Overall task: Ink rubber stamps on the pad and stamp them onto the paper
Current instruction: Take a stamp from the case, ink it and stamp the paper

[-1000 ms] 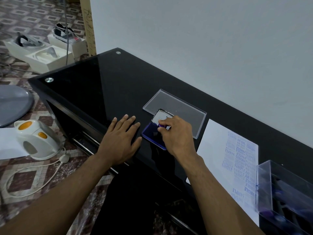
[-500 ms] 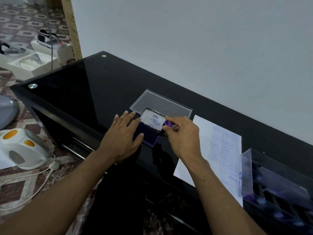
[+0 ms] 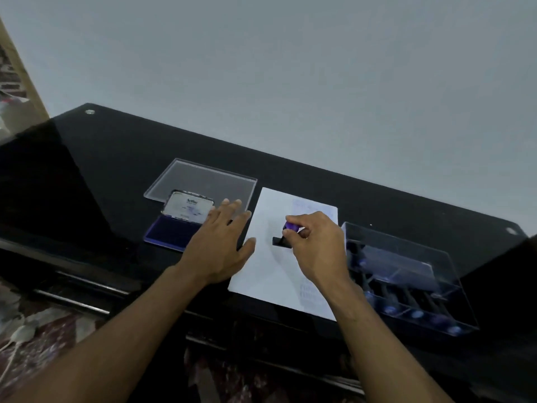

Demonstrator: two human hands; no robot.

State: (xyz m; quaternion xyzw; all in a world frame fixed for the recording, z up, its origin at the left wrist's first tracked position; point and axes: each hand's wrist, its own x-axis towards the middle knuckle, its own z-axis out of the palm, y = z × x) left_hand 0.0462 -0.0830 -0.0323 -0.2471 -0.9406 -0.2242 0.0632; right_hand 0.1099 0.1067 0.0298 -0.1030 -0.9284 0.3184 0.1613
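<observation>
Pressing inked stamp [image 3: 283, 238] onto paper [image 3: 270, 274], right hand [image 3: 315, 247] pinching handle; left hand [image 3: 219, 242] flat, steadying; boxed stamps [image 3: 406, 309] remaining.

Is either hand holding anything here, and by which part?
The right hand pinches a rubber stamp by its purple handle. The left hand holds nothing.

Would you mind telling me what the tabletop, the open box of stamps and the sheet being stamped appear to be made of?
The tabletop looks like glossy black glass: it mirrors the wall. The stamp box seems to be clear hard plastic, since the stamps show through its walls. The sheet looks like thin matte white paper, lying flat.
</observation>
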